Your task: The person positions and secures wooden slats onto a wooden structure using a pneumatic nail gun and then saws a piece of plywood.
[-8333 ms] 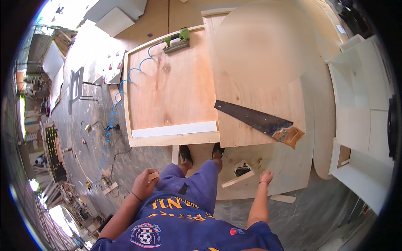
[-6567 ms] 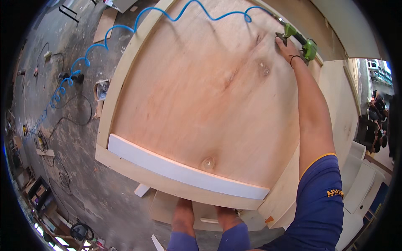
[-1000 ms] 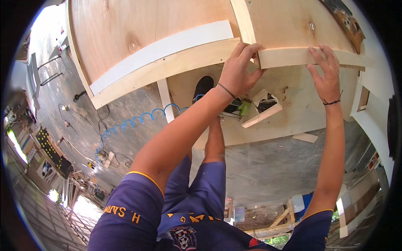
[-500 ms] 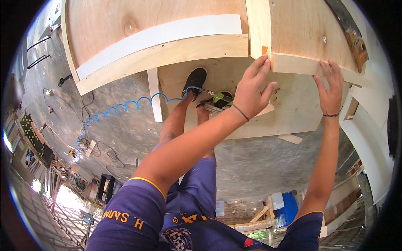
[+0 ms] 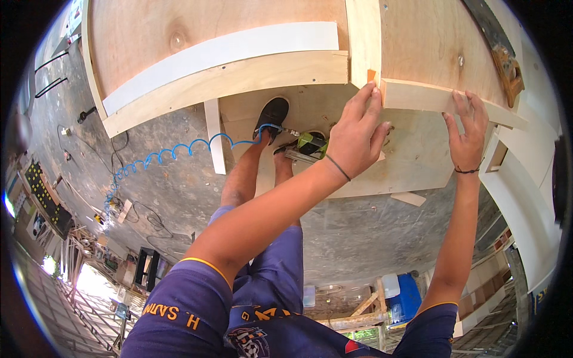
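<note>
My left hand (image 5: pixel 357 130) reaches to the joint between a pale wooden crosspiece (image 5: pixel 364 42) and a short wooden strip (image 5: pixel 418 95). Its fingers are stretched out, their tips touching the wood by the strip's left end, with the thumb apart. A small orange piece (image 5: pixel 371 75) shows just above those fingertips; I cannot tell whether they hold it. Farther right, my right hand (image 5: pixel 467 134) grips the strip, with fingers over its upper edge and thumb against its near face. The strip lies along the front edge of a plywood panel (image 5: pixel 430 48).
A handsaw (image 5: pixel 507 74) rests at the panel's right. A white strip (image 5: pixel 233 51) lies on the left panel, behind its front rail (image 5: pixel 239 80). Below, by my feet, are a green air tool (image 5: pixel 310 144) and its coiled blue hose (image 5: pixel 173 152). An offcut (image 5: pixel 408 198) lies on the floor.
The whole view has shifted slightly, with the panels a little lower and farther left. Both hands keep the same places on the wood.
</note>
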{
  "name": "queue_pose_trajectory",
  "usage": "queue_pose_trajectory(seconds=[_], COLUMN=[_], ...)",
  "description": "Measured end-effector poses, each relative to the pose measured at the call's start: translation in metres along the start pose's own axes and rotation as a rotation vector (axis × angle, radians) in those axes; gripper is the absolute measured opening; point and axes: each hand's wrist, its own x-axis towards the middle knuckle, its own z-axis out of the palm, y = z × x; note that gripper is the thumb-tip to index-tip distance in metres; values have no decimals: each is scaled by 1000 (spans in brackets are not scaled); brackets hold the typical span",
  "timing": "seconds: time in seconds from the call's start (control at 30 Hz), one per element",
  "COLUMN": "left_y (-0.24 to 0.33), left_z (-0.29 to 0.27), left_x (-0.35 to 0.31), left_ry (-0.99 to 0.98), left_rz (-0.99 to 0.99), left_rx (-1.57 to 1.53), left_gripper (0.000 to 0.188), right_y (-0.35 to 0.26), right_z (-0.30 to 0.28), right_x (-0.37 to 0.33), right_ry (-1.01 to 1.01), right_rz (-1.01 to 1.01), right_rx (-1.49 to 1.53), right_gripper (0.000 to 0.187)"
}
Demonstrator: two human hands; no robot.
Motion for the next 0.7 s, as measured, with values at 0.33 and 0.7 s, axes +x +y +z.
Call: queue_pose_trajectory(seconds=[0.33, 0.7], left_y=[3, 3], left_z=[-7, -25], left_x=[6, 55], left_ry=[-14, -180], left_rz=[2, 293], left_rx=[198, 316], left_gripper=[59, 52], right_y=[9, 18], right_z=[-1, 3], right_x=[8, -2], right_ry=[-54, 18], right_rz=[-63, -69], right_rx=[-63, -106], right_gripper=[60, 57])
